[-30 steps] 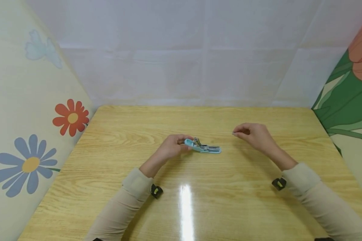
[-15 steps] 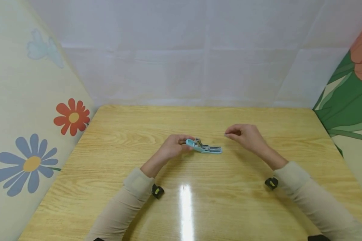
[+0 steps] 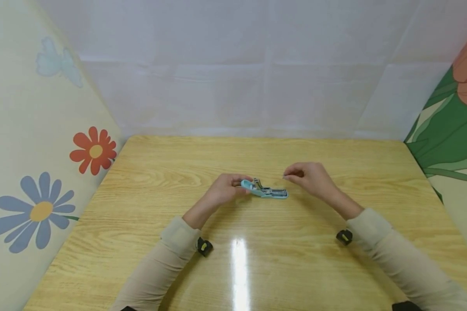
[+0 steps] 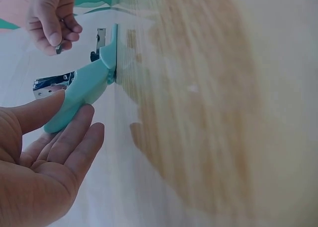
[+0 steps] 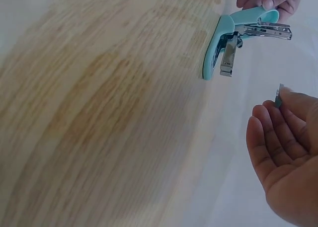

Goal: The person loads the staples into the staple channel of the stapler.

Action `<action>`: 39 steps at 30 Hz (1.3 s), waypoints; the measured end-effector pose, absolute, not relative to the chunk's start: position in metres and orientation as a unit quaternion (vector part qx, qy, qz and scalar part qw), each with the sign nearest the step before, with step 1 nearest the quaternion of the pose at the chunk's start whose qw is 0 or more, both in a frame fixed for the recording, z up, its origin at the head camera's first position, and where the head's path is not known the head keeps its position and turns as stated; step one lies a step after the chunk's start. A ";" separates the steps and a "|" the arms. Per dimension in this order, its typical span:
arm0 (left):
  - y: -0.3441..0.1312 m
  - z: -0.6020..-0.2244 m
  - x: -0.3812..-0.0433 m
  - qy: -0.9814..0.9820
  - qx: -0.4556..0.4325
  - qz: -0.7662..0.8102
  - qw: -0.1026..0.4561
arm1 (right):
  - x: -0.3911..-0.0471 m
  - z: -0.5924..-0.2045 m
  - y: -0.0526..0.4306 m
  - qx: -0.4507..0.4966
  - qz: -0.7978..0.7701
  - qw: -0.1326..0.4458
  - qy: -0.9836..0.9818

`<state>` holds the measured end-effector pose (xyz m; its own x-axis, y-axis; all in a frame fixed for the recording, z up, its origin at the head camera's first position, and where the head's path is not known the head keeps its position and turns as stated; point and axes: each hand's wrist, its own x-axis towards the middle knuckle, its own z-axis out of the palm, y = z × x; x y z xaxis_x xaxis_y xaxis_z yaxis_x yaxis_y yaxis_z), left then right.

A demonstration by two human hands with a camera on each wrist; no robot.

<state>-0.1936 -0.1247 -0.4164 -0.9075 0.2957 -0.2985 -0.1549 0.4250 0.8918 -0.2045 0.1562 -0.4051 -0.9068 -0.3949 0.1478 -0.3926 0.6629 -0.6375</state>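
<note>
A turquoise stapler (image 3: pixel 274 194) lies opened on the table, its top cover swung back to the left and its metal inner parts exposed. My left hand (image 3: pixel 226 188) grips the raised cover (image 4: pixel 82 90) between thumb and fingers. To the right, slightly above the table, my right hand (image 3: pixel 310 175) pinches a small strip of staples (image 5: pixel 278 95) between thumb and fingertips. That strip is apart from the stapler's metal tray (image 5: pixel 229 55), a short way off. In the head view the strip is mostly hidden by the fingertips.
The wood-grain table (image 3: pixel 159 160) spreads around both hands, with a bright light reflection (image 3: pixel 240 272) near the front. A white cloth backdrop (image 3: pixel 233 86) hangs behind it. Flower-painted panels (image 3: pixel 23 142) flank the left and right sides.
My right hand has moved left and slightly nearer to me, bringing the staple strip closer to the stapler. The left hand holds the stapler's cover with hardly any movement.
</note>
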 end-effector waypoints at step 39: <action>-0.122 -0.414 -0.193 0.826 0.037 0.524 0.205 | -0.197 -0.431 0.137 -0.234 -0.245 0.029 0.940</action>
<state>-0.1934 -0.1224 -0.4141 -0.9133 0.2764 -0.2993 -0.1527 0.4489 0.8804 -0.1974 0.1372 -0.4306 -0.8886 -0.4545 0.0608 -0.4266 0.7705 -0.4737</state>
